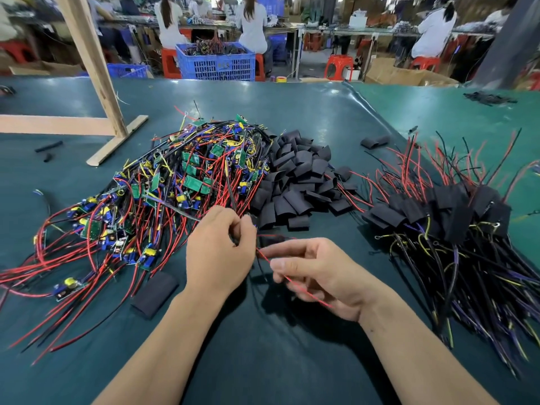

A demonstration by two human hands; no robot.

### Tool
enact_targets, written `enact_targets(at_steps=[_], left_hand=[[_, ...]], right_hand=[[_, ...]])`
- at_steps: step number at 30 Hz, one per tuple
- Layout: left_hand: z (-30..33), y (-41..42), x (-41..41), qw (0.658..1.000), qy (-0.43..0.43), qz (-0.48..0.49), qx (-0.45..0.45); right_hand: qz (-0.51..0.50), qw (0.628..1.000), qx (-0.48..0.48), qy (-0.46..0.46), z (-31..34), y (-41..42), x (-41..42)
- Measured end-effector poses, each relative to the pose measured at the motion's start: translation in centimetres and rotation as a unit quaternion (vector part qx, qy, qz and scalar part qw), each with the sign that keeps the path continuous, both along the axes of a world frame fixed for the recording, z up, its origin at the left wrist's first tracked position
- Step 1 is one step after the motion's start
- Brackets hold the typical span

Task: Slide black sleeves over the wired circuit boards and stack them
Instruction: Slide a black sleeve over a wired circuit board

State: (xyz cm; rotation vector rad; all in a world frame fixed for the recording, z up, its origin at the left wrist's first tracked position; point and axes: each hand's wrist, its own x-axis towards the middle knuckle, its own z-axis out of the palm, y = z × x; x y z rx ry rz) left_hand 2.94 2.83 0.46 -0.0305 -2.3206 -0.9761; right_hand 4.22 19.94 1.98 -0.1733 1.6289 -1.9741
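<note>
A big heap of bare wired circuit boards (163,182) with red and black leads covers the left middle of the green table (292,361). Beside it lies a pile of empty black sleeves (301,182). Sleeved boards (438,217) are stacked at the right, wires trailing toward me. My left hand (219,249) pinches something small and dark at the heap's near edge; its fingers hide it. My right hand (315,273) pinches a thin red wire (295,285) that runs from my left hand across its palm.
One loose black sleeve (153,293) lies near my left forearm. A wooden frame (96,83) stands at the back left, with short black tube pieces (48,147) near it. More sleeves (375,141) sit behind the right stack. People sit at benches beyond a blue crate (216,62).
</note>
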Motion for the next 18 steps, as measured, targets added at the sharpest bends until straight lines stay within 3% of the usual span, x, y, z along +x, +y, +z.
enact_targets(at_steps=[3,6,9,11,14,18], left_hand=[[-0.4,-0.8,-0.3,0.999,-0.031,0.024,0.005],[-0.5,-0.9,-0.4,0.991,-0.099,-0.060,0.069],[-0.9,-0.3,-0.4,0.991,-0.105,-0.082,-0.022],[-1.1,-0.1,-0.6,0.991,-0.088,-0.076,-0.070],[-0.9,-0.1,-0.6,0.992,-0.079,-0.081,-0.057],[-0.4,0.1,-0.3,0.991,-0.046,-0.115,-0.045]], right_hand=[[-0.013,0.993,-0.114,-0.011,0.6,0.7,-0.2],[-0.056,0.972,-0.227,-0.028,1.0,1.5,-0.5],[-0.090,0.955,-0.282,-0.023,1.2,2.2,-0.6],[-0.111,0.963,-0.244,0.011,1.2,2.4,-0.7],[-0.170,0.975,-0.126,0.065,0.7,1.8,-0.8],[-0.185,0.973,-0.117,0.073,0.2,0.2,-0.7]])
